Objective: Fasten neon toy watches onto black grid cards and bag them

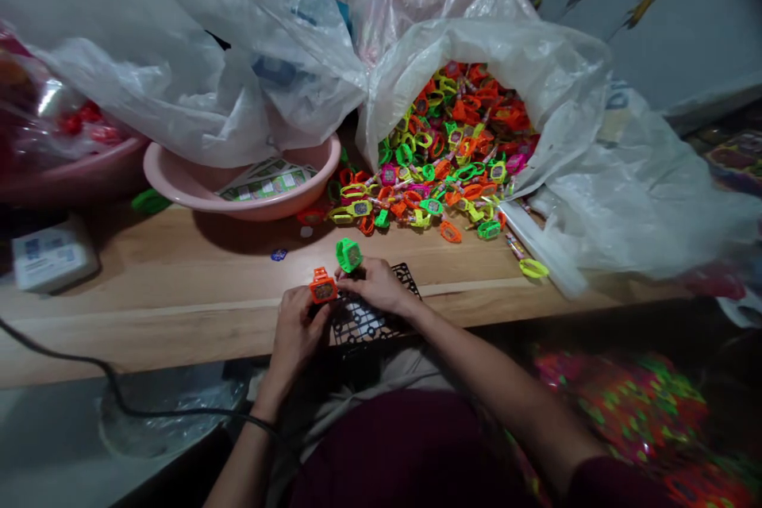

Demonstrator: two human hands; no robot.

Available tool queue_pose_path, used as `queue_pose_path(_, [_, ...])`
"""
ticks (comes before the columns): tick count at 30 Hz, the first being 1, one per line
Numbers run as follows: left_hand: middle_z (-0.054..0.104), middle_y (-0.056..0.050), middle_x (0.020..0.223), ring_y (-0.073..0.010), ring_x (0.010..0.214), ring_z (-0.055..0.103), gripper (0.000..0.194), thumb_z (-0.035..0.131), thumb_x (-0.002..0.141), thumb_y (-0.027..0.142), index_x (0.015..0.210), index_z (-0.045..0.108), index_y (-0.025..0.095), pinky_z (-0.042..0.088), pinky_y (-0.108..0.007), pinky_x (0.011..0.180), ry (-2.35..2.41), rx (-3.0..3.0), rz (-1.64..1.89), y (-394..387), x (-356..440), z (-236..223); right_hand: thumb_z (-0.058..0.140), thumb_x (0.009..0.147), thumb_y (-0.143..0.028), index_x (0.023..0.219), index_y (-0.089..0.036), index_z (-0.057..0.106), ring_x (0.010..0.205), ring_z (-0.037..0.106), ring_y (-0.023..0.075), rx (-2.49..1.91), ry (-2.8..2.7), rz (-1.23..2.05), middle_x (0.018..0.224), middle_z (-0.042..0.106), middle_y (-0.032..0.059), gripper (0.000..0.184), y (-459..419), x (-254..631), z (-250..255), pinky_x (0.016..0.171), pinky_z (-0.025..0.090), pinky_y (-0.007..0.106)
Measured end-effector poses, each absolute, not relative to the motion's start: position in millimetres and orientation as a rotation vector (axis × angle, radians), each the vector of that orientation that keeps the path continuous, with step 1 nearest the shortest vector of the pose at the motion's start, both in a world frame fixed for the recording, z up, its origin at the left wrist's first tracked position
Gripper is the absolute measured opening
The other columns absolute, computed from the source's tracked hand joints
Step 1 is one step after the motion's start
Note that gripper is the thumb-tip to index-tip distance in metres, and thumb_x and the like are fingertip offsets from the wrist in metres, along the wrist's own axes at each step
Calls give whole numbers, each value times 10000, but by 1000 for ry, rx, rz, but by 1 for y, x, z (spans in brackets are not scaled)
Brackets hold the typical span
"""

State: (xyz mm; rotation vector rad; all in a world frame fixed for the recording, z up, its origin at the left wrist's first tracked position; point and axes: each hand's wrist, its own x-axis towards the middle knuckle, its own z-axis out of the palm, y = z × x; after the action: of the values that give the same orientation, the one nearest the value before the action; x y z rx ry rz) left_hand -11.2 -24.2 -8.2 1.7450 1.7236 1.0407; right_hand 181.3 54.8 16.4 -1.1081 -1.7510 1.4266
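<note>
The right hand (379, 286) partly hides the black grid (410, 279) beneath it

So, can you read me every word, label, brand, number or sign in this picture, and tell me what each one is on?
No wording is readable here.
White box at far left: printed marks, too blurred.
Printed sheets in the pink basin: too small.
Orange watch in the left hand and green watch in the right hand: dial markings too small.
</note>
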Motion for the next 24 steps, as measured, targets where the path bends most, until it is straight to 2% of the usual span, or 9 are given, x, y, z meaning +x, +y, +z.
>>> queue_pose_path(3, [791, -92, 1015, -304, 1005, 601, 274, 639, 888, 421, 1018, 779, 226, 501, -456, 918, 1717, 1781, 1046, -25, -11, -11, 700, 898, -175, 923, -186, 714, 912, 672, 205, -1115, -1942, 1219, 938, 761, 43, 31, 54, 176, 12, 864, 534, 316])
queue_pose_path(6, [778, -93, 996, -298, 1000, 600, 236, 619, 893, 373, 1001, 769, 226, 507, -446, 907, 1718, 1795, 1048, -26, -11, -13, 601, 849, -72, 857, -202, 653, 956, 613, 245, -1050, -2185, 898, 932, 704, 82, 140, 51, 175, 4, 931, 520, 365])
queue_pose_path(8, [769, -94, 983, -295, 1002, 604, 203, 617, 875, 342, 963, 755, 223, 517, -439, 909, 1731, 1780, 1061, -26, -11, -13, 547, 792, -29, 882, -190, 639, 976, 586, 271, -977, -2283, 776, 953, 683, 119, 206, 49, 173, -2, 958, 518, 394])
queue_pose_path(11, [767, -96, 976, -298, 998, 609, 202, 623, 863, 358, 949, 747, 224, 525, -442, 908, 1745, 1770, 1069, -25, -12, -14, 532, 788, -24, 939, -168, 645, 959, 576, 275, -922, -2350, 756, 975, 688, 134, 238, 49, 171, -6, 952, 519, 405])
queue_pose_path(16, [772, -93, 966, -309, 979, 626, 234, 628, 875, 445, 929, 744, 249, 532, -453, 895, 1748, 1818, 1072, -22, -17, -17, 591, 954, -94, 1049, -204, 726, 998, 653, 207, -838, -2249, 947, 1056, 744, 69, 199, 75, 208, 14, 962, 515, 346])
queue_pose_path(20, [772, -98, 952, -327, 975, 624, 291, 633, 875, 512, 932, 752, 252, 538, -463, 874, 1750, 1835, 1077, -19, -18, -21, 559, 1004, -154, 1120, -189, 765, 1115, 636, 239, -1333, -1973, 532, 1157, 734, 107, 239, 106, 285, 36, 1054, 480, 396])
queue_pose_path(22, [772, -104, 941, -335, 966, 619, 302, 629, 873, 516, 929, 751, 246, 539, -467, 860, 1762, 1841, 1062, -18, -18, -22, 512, 951, -72, 1160, -152, 765, 1128, 606, 280, -1623, -1934, 318, 1159, 716, 148, 338, 114, 324, 39, 1078, 459, 442])
queue_pose_path(24, [778, -113, 951, -340, 968, 616, 309, 626, 873, 508, 943, 753, 235, 538, -474, 863, 1772, 1849, 1050, -17, -17, -23, 481, 878, -1, 1236, -125, 750, 1120, 595, 296, -1787, -1984, 256, 1154, 699, 170, 465, 114, 350, 35, 1066, 461, 450])
